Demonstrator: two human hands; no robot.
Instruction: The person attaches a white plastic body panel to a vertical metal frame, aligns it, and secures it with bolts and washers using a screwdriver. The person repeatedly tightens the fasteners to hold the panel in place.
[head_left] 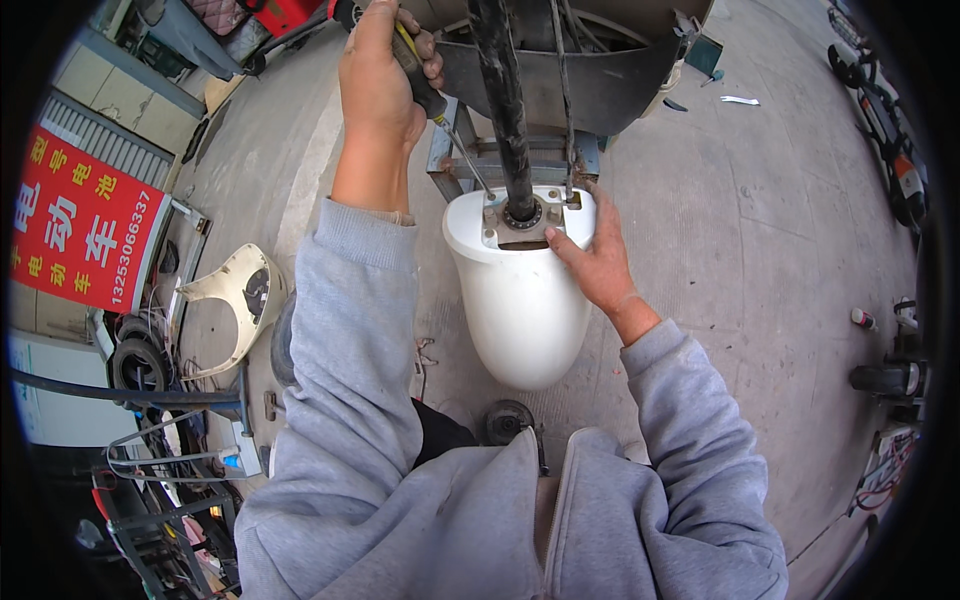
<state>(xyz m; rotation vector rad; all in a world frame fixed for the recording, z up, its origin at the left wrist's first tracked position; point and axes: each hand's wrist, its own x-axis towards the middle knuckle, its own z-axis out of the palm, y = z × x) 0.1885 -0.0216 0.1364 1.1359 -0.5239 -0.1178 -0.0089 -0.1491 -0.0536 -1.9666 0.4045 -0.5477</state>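
Note:
A screwdriver (425,90) with a dark and yellow handle is wrapped in the fingers of my left hand (385,85). Its thin shaft slants down to the left corner of a white front fender (520,310), its tip at or very near a screw there. My right hand (602,262) grips the fender's right side, thumb on the top edge and fingers along the side. A black steering tube (500,100) rises from a round bearing (522,212) set in the metal bracket on the fender. Beside it, a black cable (563,110) runs down to the fender's right corner.
Behind the fender stand a grey metal frame (445,150) and a dark vehicle body panel (610,85). A cream scooter panel (255,320) lies at left, near a red sign (90,220) and a metal rack (160,520). Parked scooters (885,150) line the far right.

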